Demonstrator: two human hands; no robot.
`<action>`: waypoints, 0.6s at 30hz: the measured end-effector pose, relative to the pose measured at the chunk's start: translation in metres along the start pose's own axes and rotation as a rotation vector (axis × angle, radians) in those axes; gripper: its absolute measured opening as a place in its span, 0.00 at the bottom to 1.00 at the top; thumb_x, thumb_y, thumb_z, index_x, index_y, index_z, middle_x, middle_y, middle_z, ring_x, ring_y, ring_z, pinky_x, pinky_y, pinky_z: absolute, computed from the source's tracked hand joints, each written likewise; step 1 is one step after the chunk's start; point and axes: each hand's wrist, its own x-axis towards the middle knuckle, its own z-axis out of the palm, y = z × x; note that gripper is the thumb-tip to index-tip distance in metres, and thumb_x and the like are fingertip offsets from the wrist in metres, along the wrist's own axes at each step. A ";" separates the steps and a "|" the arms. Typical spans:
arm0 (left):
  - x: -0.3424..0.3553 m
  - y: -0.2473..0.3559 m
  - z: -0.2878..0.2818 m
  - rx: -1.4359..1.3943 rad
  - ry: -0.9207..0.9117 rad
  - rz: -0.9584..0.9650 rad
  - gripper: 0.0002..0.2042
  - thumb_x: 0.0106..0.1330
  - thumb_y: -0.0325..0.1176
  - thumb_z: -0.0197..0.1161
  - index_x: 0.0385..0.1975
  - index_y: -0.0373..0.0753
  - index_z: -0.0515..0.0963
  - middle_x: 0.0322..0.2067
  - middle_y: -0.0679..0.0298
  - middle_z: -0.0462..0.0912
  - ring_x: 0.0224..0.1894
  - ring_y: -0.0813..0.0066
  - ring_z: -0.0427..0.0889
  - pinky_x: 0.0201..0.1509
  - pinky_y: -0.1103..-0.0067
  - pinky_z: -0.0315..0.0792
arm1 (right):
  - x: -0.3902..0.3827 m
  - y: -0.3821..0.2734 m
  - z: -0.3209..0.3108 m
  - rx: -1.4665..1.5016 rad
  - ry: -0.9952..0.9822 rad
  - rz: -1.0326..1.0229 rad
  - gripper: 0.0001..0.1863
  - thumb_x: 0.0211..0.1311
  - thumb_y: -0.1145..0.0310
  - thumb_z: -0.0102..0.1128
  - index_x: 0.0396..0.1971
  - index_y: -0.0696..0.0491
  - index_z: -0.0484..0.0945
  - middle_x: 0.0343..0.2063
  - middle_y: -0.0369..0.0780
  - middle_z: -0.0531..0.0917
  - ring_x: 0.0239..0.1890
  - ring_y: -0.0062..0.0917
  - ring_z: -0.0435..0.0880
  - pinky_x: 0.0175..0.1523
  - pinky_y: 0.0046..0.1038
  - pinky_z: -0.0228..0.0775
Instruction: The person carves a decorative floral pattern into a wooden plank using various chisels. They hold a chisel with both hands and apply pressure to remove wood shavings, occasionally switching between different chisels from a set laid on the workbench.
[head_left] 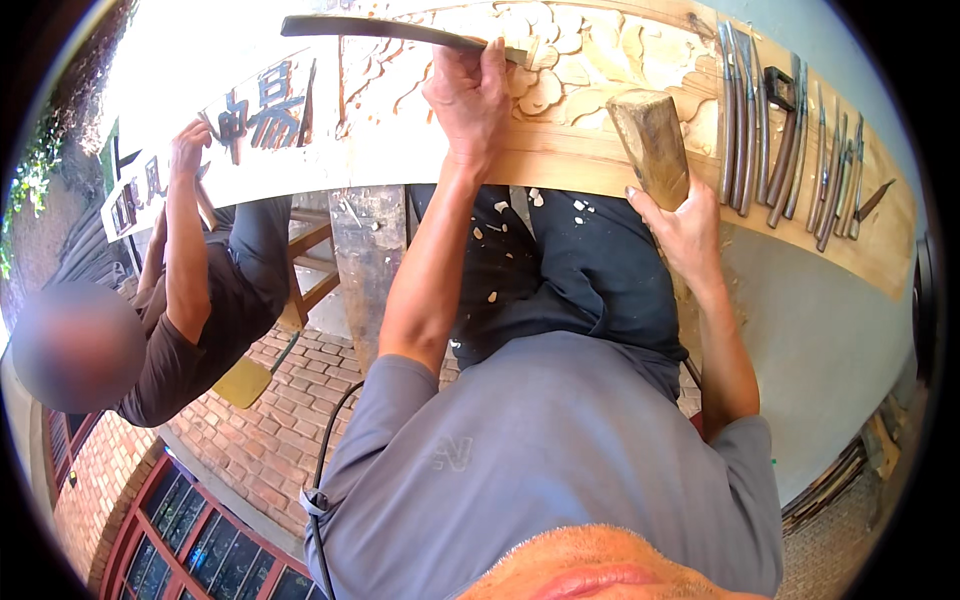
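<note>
My left hand (470, 105) is closed around a long dark carving chisel (390, 30). The chisel's tip points right, at the carved wooden panel (545, 90) of raised petal and leaf shapes. In my right hand (683, 225) is a blocky wooden mallet (650, 145); its head is raised over the panel's near edge, apart from the chisel. The fingers under the mallet's handle are partly hidden.
Several chisels (750, 130) lie in a row on the board at the right. At the left, another person (200, 290) works at a white panel with dark characters (260, 115). Wood chips (490, 235) dot my dark trousers. A black cable (325, 450) hangs beside my left side.
</note>
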 end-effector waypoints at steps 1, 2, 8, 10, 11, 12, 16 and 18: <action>0.000 -0.001 -0.001 0.000 -0.002 -0.001 0.08 0.77 0.28 0.68 0.44 0.31 0.78 0.28 0.58 0.92 0.31 0.77 0.92 0.35 0.80 0.82 | 0.001 0.000 0.000 -0.004 -0.004 -0.002 0.24 0.60 0.65 0.78 0.53 0.60 0.85 0.42 0.47 0.93 0.45 0.35 0.92 0.55 0.36 0.81; 0.001 -0.002 -0.002 0.035 -0.030 0.019 0.09 0.76 0.27 0.69 0.46 0.31 0.76 0.29 0.58 0.92 0.30 0.77 0.91 0.34 0.79 0.81 | 0.002 0.000 0.000 -0.009 -0.015 0.016 0.24 0.60 0.64 0.78 0.53 0.60 0.85 0.42 0.47 0.93 0.45 0.36 0.92 0.55 0.36 0.81; 0.003 0.010 -0.004 0.101 -0.100 0.049 0.11 0.75 0.27 0.70 0.48 0.31 0.76 0.27 0.58 0.90 0.26 0.77 0.88 0.32 0.79 0.80 | 0.004 0.001 -0.001 -0.031 -0.036 0.031 0.24 0.60 0.63 0.77 0.54 0.59 0.85 0.42 0.49 0.92 0.46 0.38 0.92 0.56 0.37 0.80; 0.004 0.010 -0.006 0.128 -0.119 0.041 0.11 0.75 0.28 0.70 0.48 0.31 0.76 0.27 0.58 0.90 0.25 0.77 0.88 0.32 0.79 0.80 | 0.005 -0.001 -0.002 -0.033 -0.037 0.022 0.24 0.60 0.64 0.77 0.54 0.59 0.85 0.42 0.49 0.92 0.46 0.38 0.92 0.56 0.37 0.80; 0.005 0.009 -0.007 0.148 -0.123 0.053 0.11 0.74 0.28 0.70 0.48 0.31 0.76 0.26 0.58 0.90 0.24 0.75 0.88 0.31 0.78 0.79 | 0.005 0.000 -0.001 -0.039 -0.041 0.025 0.25 0.60 0.64 0.77 0.54 0.59 0.85 0.42 0.49 0.92 0.46 0.38 0.92 0.56 0.37 0.80; 0.005 0.010 -0.007 0.167 -0.126 0.064 0.12 0.74 0.28 0.71 0.48 0.31 0.76 0.26 0.58 0.89 0.24 0.74 0.87 0.31 0.77 0.79 | 0.005 0.000 -0.002 -0.044 -0.044 0.027 0.25 0.60 0.64 0.77 0.54 0.59 0.85 0.42 0.49 0.92 0.46 0.38 0.92 0.56 0.37 0.80; 0.010 0.016 -0.003 0.136 -0.108 0.091 0.12 0.73 0.28 0.71 0.48 0.32 0.76 0.25 0.57 0.89 0.22 0.69 0.87 0.31 0.75 0.79 | 0.004 -0.001 -0.002 -0.029 -0.049 0.037 0.25 0.60 0.64 0.77 0.55 0.60 0.85 0.43 0.49 0.92 0.47 0.38 0.92 0.56 0.38 0.80; 0.010 0.019 -0.004 0.214 -0.155 0.042 0.11 0.73 0.28 0.70 0.46 0.33 0.75 0.24 0.56 0.88 0.23 0.65 0.88 0.31 0.73 0.79 | 0.004 0.000 -0.002 -0.026 -0.044 0.022 0.25 0.60 0.64 0.77 0.55 0.59 0.85 0.42 0.49 0.92 0.46 0.38 0.92 0.56 0.37 0.80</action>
